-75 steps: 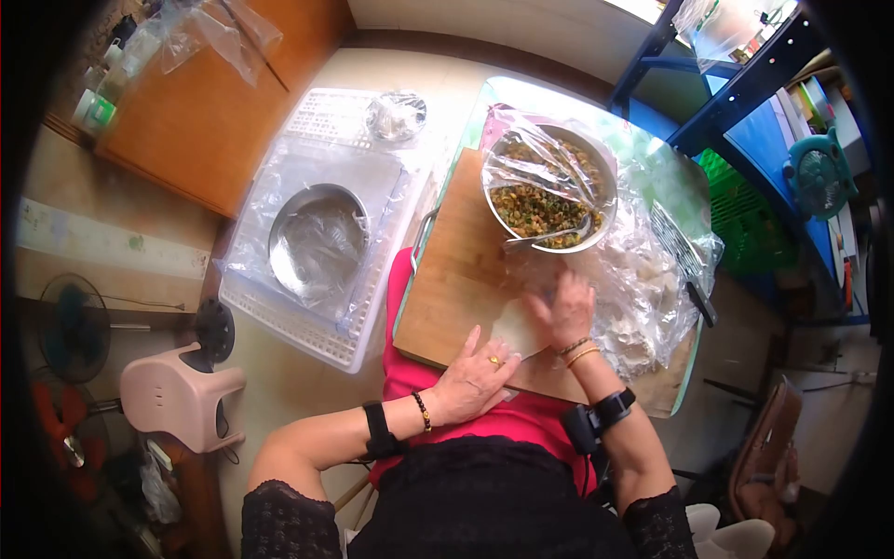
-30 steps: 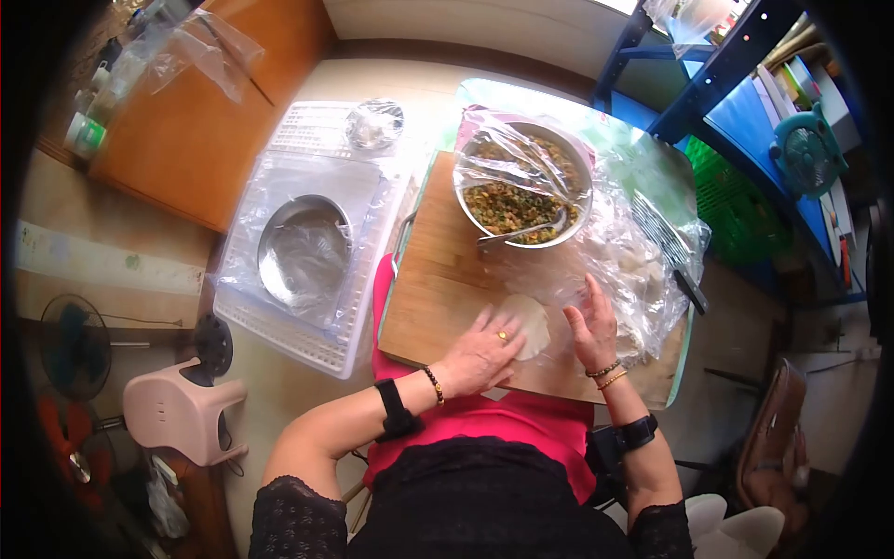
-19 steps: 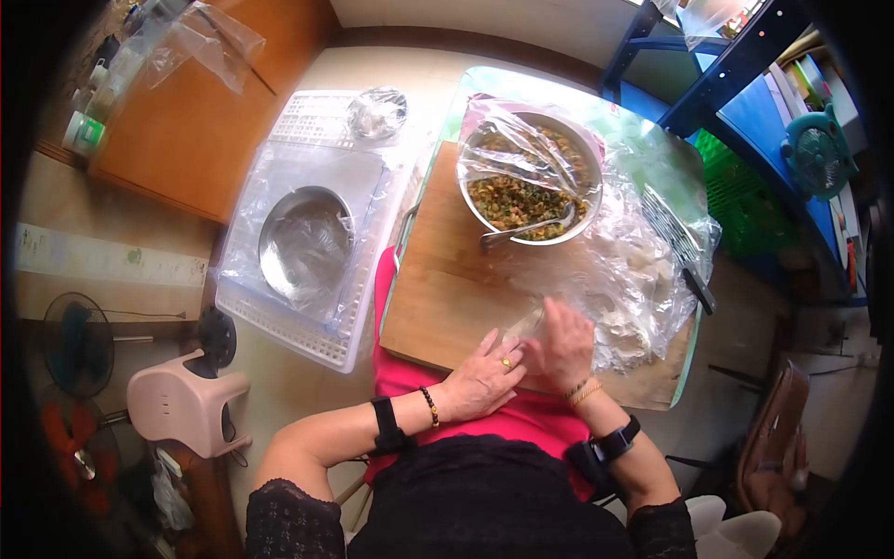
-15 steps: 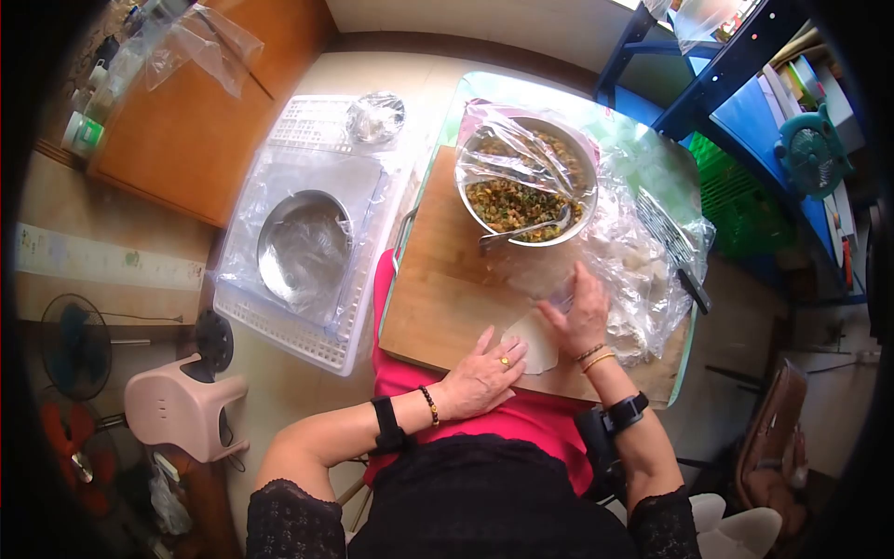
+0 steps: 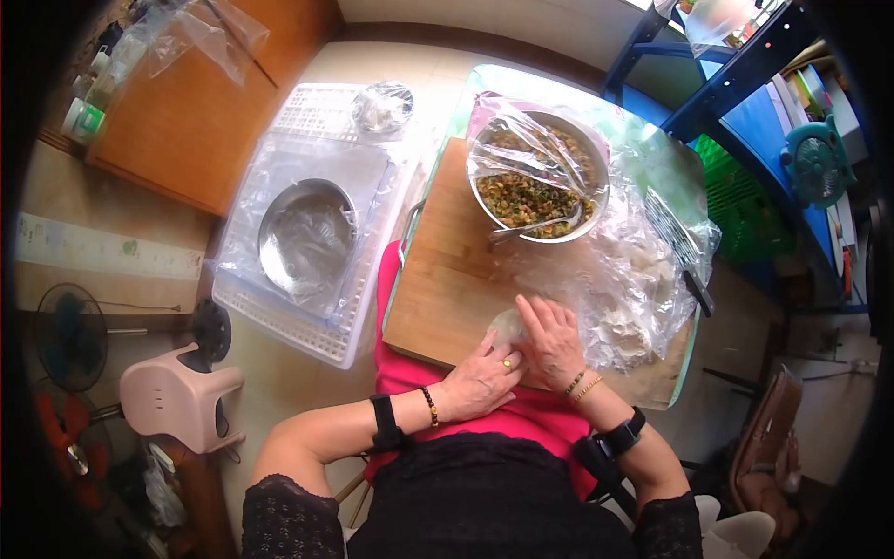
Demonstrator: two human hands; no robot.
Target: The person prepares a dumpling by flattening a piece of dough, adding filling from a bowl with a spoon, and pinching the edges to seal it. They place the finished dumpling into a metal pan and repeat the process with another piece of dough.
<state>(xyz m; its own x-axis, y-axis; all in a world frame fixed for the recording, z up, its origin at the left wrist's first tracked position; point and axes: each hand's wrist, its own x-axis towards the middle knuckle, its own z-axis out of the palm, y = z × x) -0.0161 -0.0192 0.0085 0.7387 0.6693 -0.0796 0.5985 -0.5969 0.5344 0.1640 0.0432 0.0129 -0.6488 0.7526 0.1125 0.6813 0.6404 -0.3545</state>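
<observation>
A thin, pale dough wrapper (image 5: pixel 507 328) lies near the front edge of the wooden board (image 5: pixel 438 298), partly covered by my hands. My left hand (image 5: pixel 478 382) rests at that edge, fingers stretched out and fingertips touching the wrapper's near side. From the right, my right hand (image 5: pixel 555 347) lies over the wrapper with fingers extended and close together. What is under its palm is hidden. Beyond both hands stands a metal bowl (image 5: pixel 601 207) of chopped filling (image 5: pixel 521 197), partly covered by plastic film, with a spoon (image 5: pixel 549 224) resting in it.
Plastic film (image 5: pixel 643 270) covers pale dough pieces right of my hands, and a black-handled slotted tool (image 5: pixel 675 238) lies on top. To the left, a metal basin (image 5: pixel 307 235) sits on a plastic-covered white rack (image 5: pixel 279 312). A pink stool (image 5: pixel 172 396) stands on the floor.
My right hand has moved left and down onto the wrapper, much of which is now covered. My left hand has stayed almost in place. The view has shifted slightly.
</observation>
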